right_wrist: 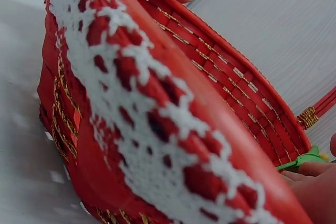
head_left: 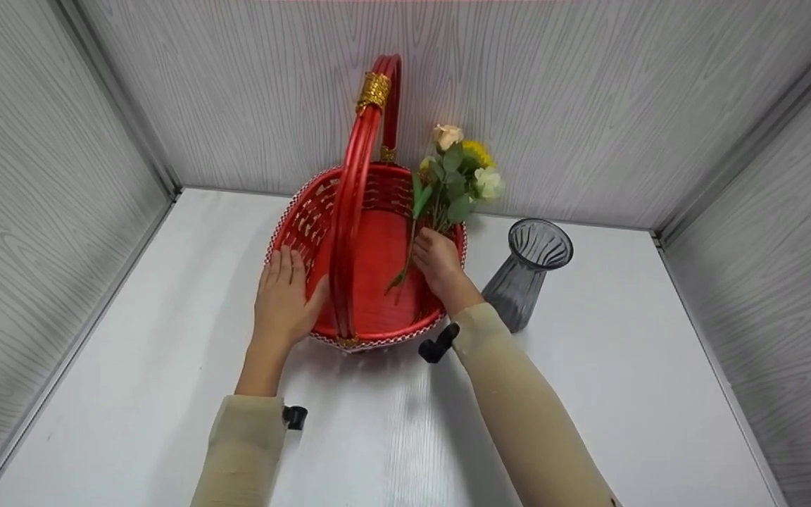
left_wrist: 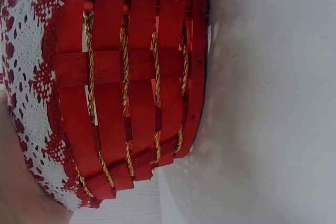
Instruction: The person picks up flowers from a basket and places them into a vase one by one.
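A red woven basket (head_left: pixel 405 335) with a tall arched handle (head_left: pixel 355 190) stands against the back wall. My left hand (head_left: pixel 282 299) rests on its left rim, fingers straight and thumb reaching inside. In the left wrist view, the basket's slatted side (left_wrist: pixel 113 108) and white lace trim (left_wrist: pixel 31 77) show beside the hand (left_wrist: pixel 23 177). Inside the right part of the basket, my right hand (head_left: pixel 441 262) grips the stems of a bunch of flowers (head_left: pixel 456 176), with peach, yellow and white blooms. One green stem (right_wrist: pixel 308 157) appears by the right fingers in the right wrist view.
Right of the basket a grey ribbed glass vase (head_left: pixel 524 278) stands on the white table (head_left: pixel 624 366), close to the right forearm. Grey wood-grain panels (head_left: pixel 588 105) enclose the back and both sides.
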`<control>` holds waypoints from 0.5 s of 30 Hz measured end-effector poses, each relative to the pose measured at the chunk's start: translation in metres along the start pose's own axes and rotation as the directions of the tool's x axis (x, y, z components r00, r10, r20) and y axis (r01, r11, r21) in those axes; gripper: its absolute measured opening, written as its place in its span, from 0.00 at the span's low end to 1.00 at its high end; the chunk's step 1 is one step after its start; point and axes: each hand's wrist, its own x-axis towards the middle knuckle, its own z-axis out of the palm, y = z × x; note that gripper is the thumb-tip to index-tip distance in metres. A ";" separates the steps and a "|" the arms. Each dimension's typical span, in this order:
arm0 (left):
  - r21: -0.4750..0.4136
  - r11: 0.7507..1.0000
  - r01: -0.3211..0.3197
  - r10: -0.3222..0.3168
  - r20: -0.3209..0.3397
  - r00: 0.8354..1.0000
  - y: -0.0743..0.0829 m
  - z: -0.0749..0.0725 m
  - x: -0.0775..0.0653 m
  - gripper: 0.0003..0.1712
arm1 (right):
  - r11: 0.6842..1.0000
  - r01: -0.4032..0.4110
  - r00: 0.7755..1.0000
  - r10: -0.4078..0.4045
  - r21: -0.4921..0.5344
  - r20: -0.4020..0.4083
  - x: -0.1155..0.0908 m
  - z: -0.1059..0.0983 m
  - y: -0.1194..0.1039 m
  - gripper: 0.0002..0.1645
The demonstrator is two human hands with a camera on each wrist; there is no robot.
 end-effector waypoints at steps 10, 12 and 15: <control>-0.014 1.000 -0.003 0.003 -0.034 0.999 -0.001 0.001 -0.003 0.48 | 0.996 -0.085 0.995 0.085 -0.004 0.046 0.003 0.003 0.003 0.35; -0.017 1.000 0.004 -0.004 -0.022 1.000 -0.001 0.001 -0.002 0.48 | 0.996 -0.087 0.995 0.089 -0.028 0.048 0.004 0.003 0.003 0.36; -0.029 1.000 0.011 -0.011 -0.009 1.000 0.000 0.001 -0.002 0.49 | 0.994 -0.086 0.995 0.090 -0.072 0.051 0.004 0.003 0.004 0.36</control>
